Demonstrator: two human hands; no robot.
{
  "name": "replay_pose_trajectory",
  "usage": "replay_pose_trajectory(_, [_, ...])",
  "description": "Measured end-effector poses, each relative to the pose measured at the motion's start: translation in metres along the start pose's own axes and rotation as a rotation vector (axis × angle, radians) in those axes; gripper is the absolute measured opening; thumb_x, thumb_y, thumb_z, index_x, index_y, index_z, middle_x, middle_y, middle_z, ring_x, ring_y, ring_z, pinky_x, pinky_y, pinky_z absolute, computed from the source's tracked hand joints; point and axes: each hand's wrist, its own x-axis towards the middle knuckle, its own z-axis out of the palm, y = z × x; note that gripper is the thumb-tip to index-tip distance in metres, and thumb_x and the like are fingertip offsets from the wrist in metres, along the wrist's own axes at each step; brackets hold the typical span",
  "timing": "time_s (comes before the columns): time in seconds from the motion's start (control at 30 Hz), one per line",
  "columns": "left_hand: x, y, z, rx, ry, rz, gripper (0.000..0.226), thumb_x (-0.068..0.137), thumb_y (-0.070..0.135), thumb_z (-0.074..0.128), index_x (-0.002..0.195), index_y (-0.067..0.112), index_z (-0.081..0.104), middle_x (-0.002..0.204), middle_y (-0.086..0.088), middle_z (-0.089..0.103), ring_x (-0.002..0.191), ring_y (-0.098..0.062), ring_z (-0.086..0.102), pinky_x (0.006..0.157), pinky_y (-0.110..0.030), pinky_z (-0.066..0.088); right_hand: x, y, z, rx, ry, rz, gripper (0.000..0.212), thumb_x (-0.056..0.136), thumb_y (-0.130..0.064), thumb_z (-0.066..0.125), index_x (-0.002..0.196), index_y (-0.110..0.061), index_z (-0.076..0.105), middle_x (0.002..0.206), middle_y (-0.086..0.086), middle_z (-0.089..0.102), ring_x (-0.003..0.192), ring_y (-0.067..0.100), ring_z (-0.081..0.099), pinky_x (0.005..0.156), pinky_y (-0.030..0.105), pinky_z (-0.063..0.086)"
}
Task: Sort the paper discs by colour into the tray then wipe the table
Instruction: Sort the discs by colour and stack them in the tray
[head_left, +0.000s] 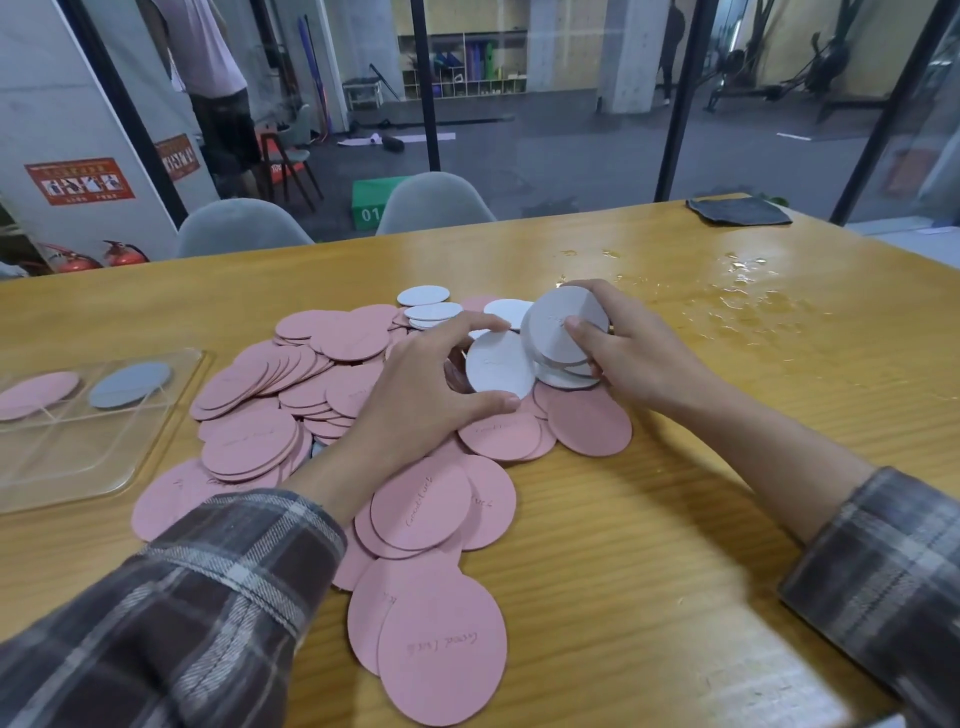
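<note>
A big heap of pink paper discs (332, 374) covers the middle of the wooden table (675, 519), with a few white discs (423, 296) at its far side. My left hand (431, 384) pinches one white disc (498, 366) between thumb and fingers. My right hand (623, 348) grips a tilted stack of white discs (563, 325) just right of it. The clear plastic tray (78, 457) lies at the left, holding one pink disc (36, 395) and one grey-white disc (130, 383) in separate compartments.
Spilled water (743, 291) glistens on the table's far right. A dark grey cloth (737, 210) lies at the far right corner. Two grey chairs (434, 205) stand behind the far edge, before a glass wall.
</note>
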Motion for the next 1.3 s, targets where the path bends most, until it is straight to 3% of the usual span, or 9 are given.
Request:
replay_pose_trajectory(0.2, [0.001,0.003,-0.002,-0.175,0.073,-0.007,0.054,0.086,0.009,0.082,0.130,0.033,0.064,0.087,0.001,0.072,0.077,-0.020,0.070,0.075,-0.031,0.060,-0.002,-0.005,-0.002,0.027,-0.008,0.007,0.029,0.108,-0.028,0.045,0.135,-0.032,0.054,0.090,-0.015,0.056,0.075,0.010,0.055,0.061,0.027,0.045])
replay_pose_trajectory(0.3, [0.000,0.005,-0.002,-0.276,0.114,-0.055,0.043,0.079,0.010,0.089,0.113,0.023,0.065,0.079,-0.002,0.077,0.076,-0.022,0.076,0.077,-0.045,0.064,-0.005,-0.009,0.001,0.058,-0.087,0.002,0.026,0.110,-0.027,0.042,0.129,-0.034,0.057,0.090,-0.011,0.058,0.062,0.003,0.054,0.057,0.020,0.044])
replay_pose_trajectory(0.4, [0.000,0.007,0.001,-0.308,0.183,-0.084,0.036,0.072,0.012,0.094,0.097,0.017,0.069,0.077,-0.001,0.076,0.069,-0.019,0.075,0.067,-0.038,0.065,-0.009,-0.016,0.004,0.119,-0.156,0.000,0.029,0.112,-0.025,0.037,0.131,-0.029,0.058,0.087,-0.004,0.058,0.054,0.005,0.051,0.046,0.015,0.039])
replay_pose_trajectory(0.57, [0.001,0.011,0.004,-0.292,0.223,-0.103,0.036,0.069,0.016,0.097,0.095,0.018,0.073,0.077,-0.001,0.069,0.060,-0.023,0.073,0.065,-0.041,0.064,-0.015,-0.025,0.009,0.167,-0.213,0.009,0.033,0.111,-0.037,0.035,0.130,-0.030,0.061,0.085,0.000,0.057,0.061,0.013,0.051,0.051,0.032,0.038])
replay_pose_trajectory(0.7, [0.003,0.012,0.007,-0.207,0.232,-0.049,0.035,0.070,0.026,0.097,0.093,0.018,0.072,0.073,0.005,0.070,0.061,-0.010,0.068,0.065,-0.024,0.057,-0.017,-0.025,0.008,0.080,-0.238,-0.103,0.031,0.106,-0.027,0.055,0.137,-0.023,0.057,0.099,-0.016,0.063,0.069,-0.008,0.059,0.062,0.011,0.046])
replay_pose_trajectory(0.77, [0.004,0.009,0.010,-0.106,0.267,0.016,0.029,0.076,0.031,0.093,0.092,0.017,0.072,0.075,0.007,0.069,0.067,-0.008,0.063,0.066,-0.017,0.049,-0.017,-0.024,0.008,0.049,-0.235,-0.110,0.034,0.105,-0.023,0.056,0.139,-0.024,0.054,0.105,-0.015,0.063,0.076,-0.010,0.061,0.065,0.011,0.046])
replay_pose_trajectory(0.87, [0.007,-0.002,0.013,0.087,0.321,0.045,0.020,0.087,0.037,0.081,0.096,0.021,0.074,0.091,0.007,0.066,0.086,-0.012,0.059,0.082,-0.028,0.050,-0.013,-0.018,0.005,-0.068,-0.157,-0.111,0.036,0.106,-0.027,0.052,0.142,-0.030,0.049,0.112,-0.005,0.064,0.093,0.010,0.063,0.076,0.025,0.048])
replay_pose_trajectory(1.1, [0.006,-0.007,0.013,0.348,0.155,-0.136,0.052,0.083,0.060,0.076,0.120,0.023,0.076,0.105,0.002,0.058,0.109,-0.023,0.055,0.096,-0.047,0.047,-0.005,-0.011,-0.006,-0.115,-0.044,-0.007,0.034,0.108,-0.024,0.044,0.142,-0.027,0.047,0.115,-0.003,0.059,0.099,0.018,0.055,0.071,0.018,0.041])
replay_pose_trajectory(1.3, [0.005,-0.008,0.010,0.244,0.142,-0.112,0.039,0.083,0.048,0.082,0.117,0.028,0.077,0.106,0.005,0.057,0.107,-0.020,0.056,0.097,-0.049,0.049,-0.007,-0.014,-0.003,-0.112,-0.058,0.028,0.032,0.109,-0.026,0.044,0.141,-0.027,0.047,0.091,-0.007,0.055,0.071,0.013,0.057,0.060,0.034,0.050])
